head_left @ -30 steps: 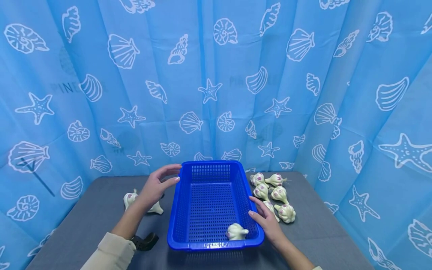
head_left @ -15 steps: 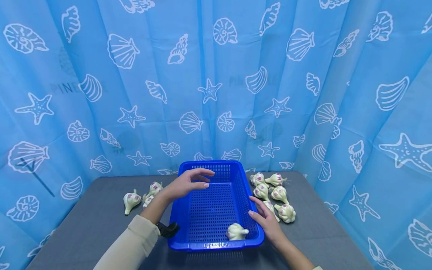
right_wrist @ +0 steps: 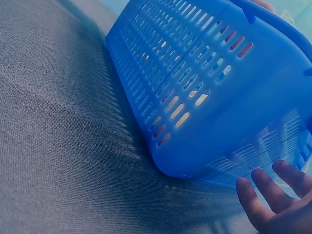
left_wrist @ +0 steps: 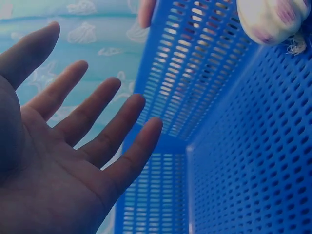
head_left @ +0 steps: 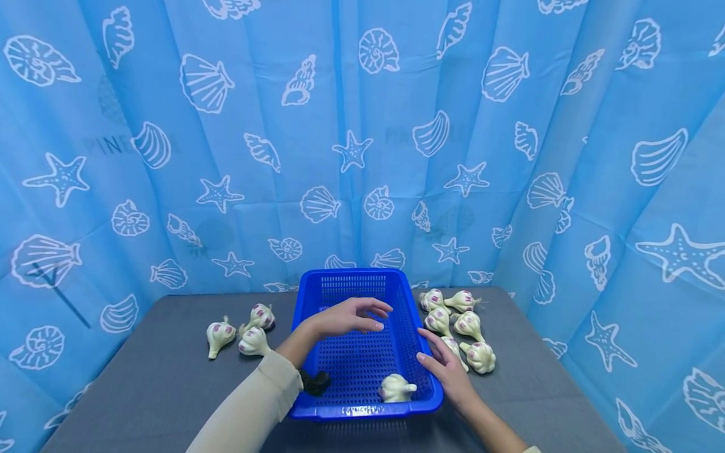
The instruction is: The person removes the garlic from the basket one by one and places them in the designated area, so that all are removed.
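Note:
A blue perforated plastic basket (head_left: 328, 413) sits in the middle of the table. One garlic bulb (head_left: 394, 389) lies in its near right corner; the left wrist view also shows this garlic bulb (left_wrist: 273, 19). My left hand (head_left: 348, 316) hovers over the basket's inside with nothing in it. In the left wrist view that hand (left_wrist: 73, 156) has its fingers spread and palm bare. My right hand (head_left: 447, 368) rests at the right rim, thumb and index fingertips on it. From the right wrist view, the fingertips (right_wrist: 258, 175) lie close to the basket's outer wall.
Several garlic bulbs (head_left: 469, 326) lie to the right of the basket, close to the right hand. Three more garlic bulbs (head_left: 220, 335) are on the grey tabletop (head_left: 141, 390) to the left. A blue seashell-patterned curtain (head_left: 351, 207) hangs behind the table.
My left hand has moved right from the basket's left rim to over its inside, uncovering the garlic bulbs on the left. The right hand has stayed at the right rim.

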Action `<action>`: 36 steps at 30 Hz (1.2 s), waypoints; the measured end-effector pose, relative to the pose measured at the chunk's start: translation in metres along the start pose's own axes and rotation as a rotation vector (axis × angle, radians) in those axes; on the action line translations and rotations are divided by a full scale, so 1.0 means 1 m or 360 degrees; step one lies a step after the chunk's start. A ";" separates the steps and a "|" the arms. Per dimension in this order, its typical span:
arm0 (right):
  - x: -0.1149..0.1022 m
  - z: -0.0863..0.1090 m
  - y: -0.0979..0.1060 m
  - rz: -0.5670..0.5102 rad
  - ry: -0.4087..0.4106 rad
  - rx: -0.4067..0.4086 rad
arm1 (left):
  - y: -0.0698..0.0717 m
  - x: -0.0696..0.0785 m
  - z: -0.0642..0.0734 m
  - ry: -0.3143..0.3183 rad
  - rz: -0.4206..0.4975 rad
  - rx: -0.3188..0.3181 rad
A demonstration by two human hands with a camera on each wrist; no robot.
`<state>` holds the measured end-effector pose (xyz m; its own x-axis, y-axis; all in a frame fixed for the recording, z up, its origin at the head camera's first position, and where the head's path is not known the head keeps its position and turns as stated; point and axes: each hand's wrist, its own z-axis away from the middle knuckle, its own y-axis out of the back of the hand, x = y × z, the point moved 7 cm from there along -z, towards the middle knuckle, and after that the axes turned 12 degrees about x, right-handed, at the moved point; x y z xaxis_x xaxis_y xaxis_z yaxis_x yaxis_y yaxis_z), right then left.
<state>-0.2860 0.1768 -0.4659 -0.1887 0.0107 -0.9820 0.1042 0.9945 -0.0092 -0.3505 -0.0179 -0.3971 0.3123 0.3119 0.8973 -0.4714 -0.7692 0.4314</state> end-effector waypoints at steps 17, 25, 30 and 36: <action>0.001 0.000 0.001 0.0043 -0.0006 0.0010 | -0.046 -0.013 -0.008 0.0103 -0.0222 -0.0307; 0.001 0.000 0.001 0.0022 0.0004 -0.0010 | -0.057 -0.015 -0.006 0.0154 -0.0229 -0.0418; 0.000 -0.001 0.001 0.0019 0.0011 -0.0015 | -0.059 -0.014 -0.007 0.0153 -0.0281 -0.0468; 0.000 -0.001 0.000 0.0017 0.0004 -0.0008 | -0.066 -0.014 -0.009 0.0111 -0.0381 -0.0609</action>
<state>-0.2866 0.1773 -0.4661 -0.1903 0.0217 -0.9815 0.1010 0.9949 0.0024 -0.3316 0.0333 -0.4369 0.3995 0.5030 0.7664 -0.6675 -0.4135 0.6193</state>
